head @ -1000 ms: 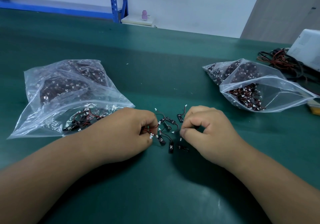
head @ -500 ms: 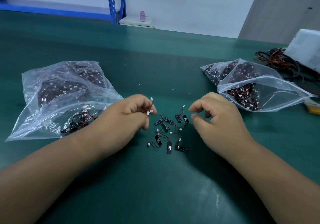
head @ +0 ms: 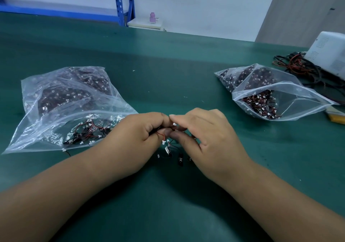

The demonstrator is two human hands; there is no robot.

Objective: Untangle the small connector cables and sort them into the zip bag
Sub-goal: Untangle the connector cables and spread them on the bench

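Near, fingertips meeting, left hand (head: 141, 139) and right hand (head: 205, 137), both pinching one small cable (head: 161, 134). Just under, loose cables (head: 180, 159) on green table (head: 168, 73). Farther left, left bag (head: 56, 114) with cables; farther right, right bag (head: 298, 99), mouth open.

hands (head: 138, 137) (head: 209, 139): 2 | zip bags (head: 46, 129) (head: 308, 103): 2 | white device (head: 330, 56): 1 | pink bottle (head: 152, 18): 1 | connector cables (head: 169, 151): count unclear

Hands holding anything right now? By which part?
The left hand pinches a connector cable by its wire; the right hand pinches near its white plug.
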